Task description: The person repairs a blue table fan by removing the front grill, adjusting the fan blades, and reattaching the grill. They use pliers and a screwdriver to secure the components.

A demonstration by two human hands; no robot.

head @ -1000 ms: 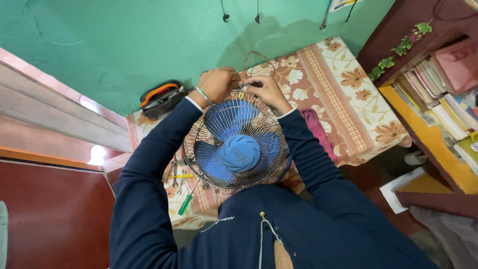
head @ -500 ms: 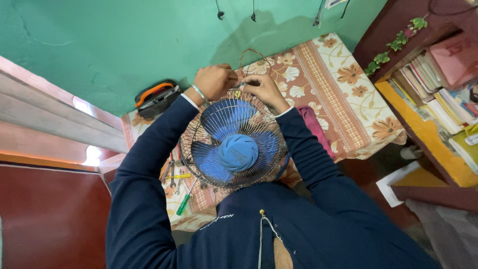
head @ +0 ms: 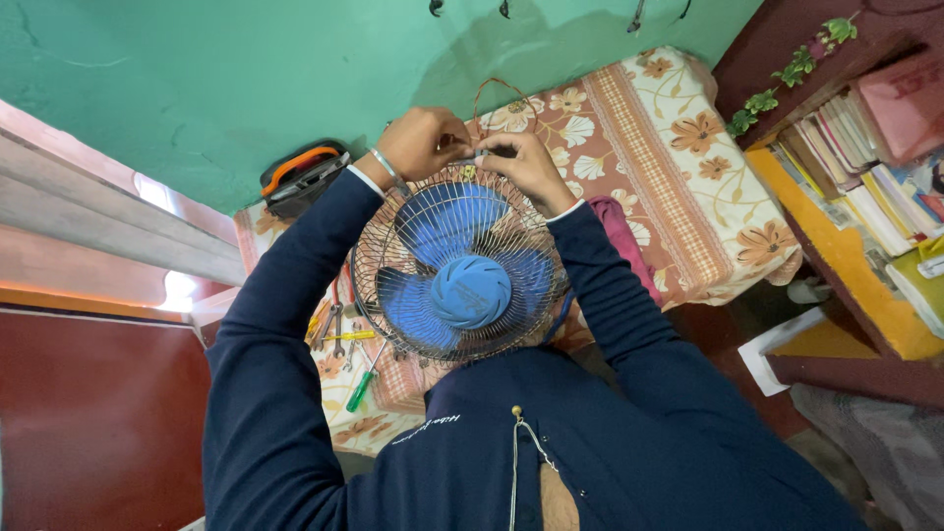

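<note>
1. Both hands, left hand (head: 425, 141) and right hand (head: 526, 167), are pinched onto the far rim of the wire fan guard (head: 398, 211).
2. The blue-bladed table fan (head: 470, 290) sits against the person's chest, over the floral tablecloth (head: 678, 167).
3. A green-handled screwdriver (head: 360, 387) lies beside it.

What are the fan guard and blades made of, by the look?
Fan guard: thin wire, likely bare or plated metal, seen as fine radial spokes with a dull shine. Fan blades and hub: probably moulded plastic, a uniform matte blue. Both hands, left hand and right hand, pinch the guard's far rim.
</note>
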